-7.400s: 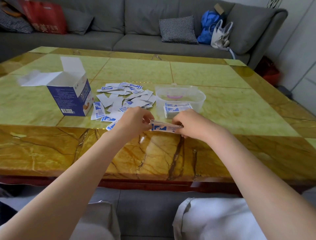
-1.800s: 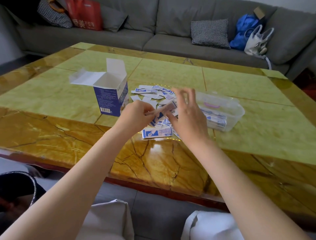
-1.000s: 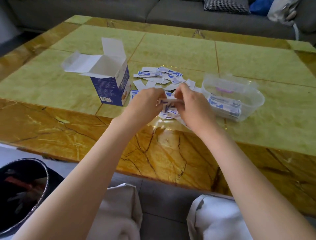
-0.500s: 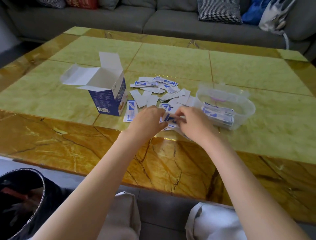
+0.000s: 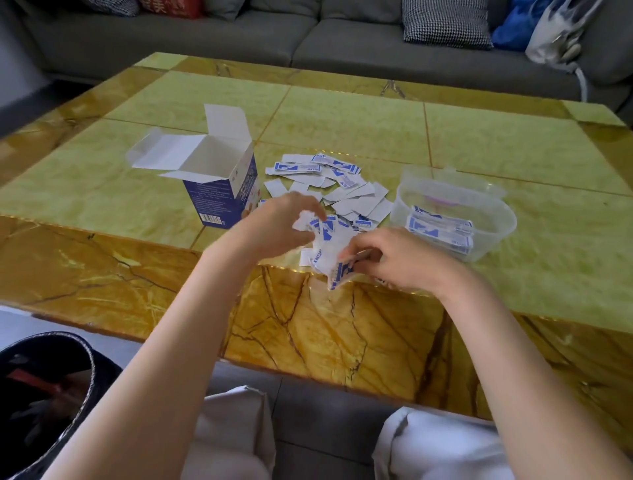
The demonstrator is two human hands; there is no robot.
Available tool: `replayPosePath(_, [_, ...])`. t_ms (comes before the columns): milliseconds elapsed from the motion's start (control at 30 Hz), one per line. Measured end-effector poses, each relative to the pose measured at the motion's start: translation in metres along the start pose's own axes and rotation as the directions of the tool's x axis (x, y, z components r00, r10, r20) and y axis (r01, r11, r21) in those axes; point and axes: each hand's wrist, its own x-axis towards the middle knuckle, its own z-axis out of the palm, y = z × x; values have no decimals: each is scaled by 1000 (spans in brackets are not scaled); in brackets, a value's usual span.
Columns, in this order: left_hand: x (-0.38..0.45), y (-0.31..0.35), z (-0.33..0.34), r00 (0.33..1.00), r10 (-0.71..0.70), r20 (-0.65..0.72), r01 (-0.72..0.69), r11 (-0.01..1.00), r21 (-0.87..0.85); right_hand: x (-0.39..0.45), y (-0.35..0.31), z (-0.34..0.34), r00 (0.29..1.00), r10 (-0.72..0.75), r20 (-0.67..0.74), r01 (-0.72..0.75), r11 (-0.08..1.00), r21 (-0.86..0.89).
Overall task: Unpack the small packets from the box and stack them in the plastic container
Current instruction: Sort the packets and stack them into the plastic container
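- Surface carried all items.
- Open box stood just left of the left hand.
- Plastic container, right of the right hand, held a packet stack.
- Both hands pinched packets; loose packets lay beyond.

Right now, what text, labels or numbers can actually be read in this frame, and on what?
None can be read for certain.
Blue box: white print, a side logo and a barcode, too small.
Loose packets: blue print, blurred.
Packets in the plastic container: blurred.
Red bag on the sofa: characters cut off.
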Motion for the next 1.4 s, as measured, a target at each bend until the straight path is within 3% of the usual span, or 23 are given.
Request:
replayPosePath(100, [5, 9, 28, 987, 146, 72, -159, 957, 243, -1, -1, 2, 997, -23, 68, 21, 1000, 20])
replayPosePath(200, [9, 10, 45, 989, 105, 107, -139, 912, 387, -1, 1, 1, 996, -38, 78, 42, 998, -54])
replayPosePath(367, [9, 2, 38, 999, 42, 7, -43, 967, 252, -1, 5, 0, 998, 34, -53, -40, 993, -114])
replayPosePath(500, [6, 5, 34, 997, 57, -52, -53, 995, 83, 0, 4, 2, 991, 70, -111, -81, 992, -99])
replayPosePath(633, [5, 10, 28, 984, 64, -165, -88, 986, -145, 4, 3, 2, 979, 140, -150, -108, 973, 204])
replayPosePath(733, [3, 8, 19, 981, 11, -193, -64, 959, -276, 6, 0, 1, 964, 209, -163, -97, 851, 517])
replayPosePath(867, [-2, 4, 12, 984, -49, -169, -49, 845, -533, 4, -3, -3, 944, 298, -143, -63, 586, 808])
replayPosePath(1100, [-3, 2, 12, 977, 57, -205, -162, 822, -545, -1, -10, -9, 999, 38, 0, -22, 573, 819])
replayPosePath(1200, [-3, 5, 10, 952, 17, -307, -199, 793, -576, 2, -13, -8, 979, 200, -43, -61, 486, 872])
replayPosePath(1267, [-3, 4, 9, 891, -30, -452, -231, 829, -510, 4, -10, -8, 953, 301, -42, -54, 301, 952])
replayPosePath(1300, [-2, 4, 8, 829, -35, -558, -241, 878, -414, 3, -10, -9, 957, 291, 1, -59, 189, 980])
replayPosePath(1367, [-3, 7, 10, 697, 78, -713, -267, 951, -157, 2, -15, -10, 974, 188, 125, -128, 6, 992])
replayPosePath(1400, [-4, 8, 13, 668, 188, -720, -299, 954, -28, 2, -18, -9, 976, 131, 175, -168, -63, 984])
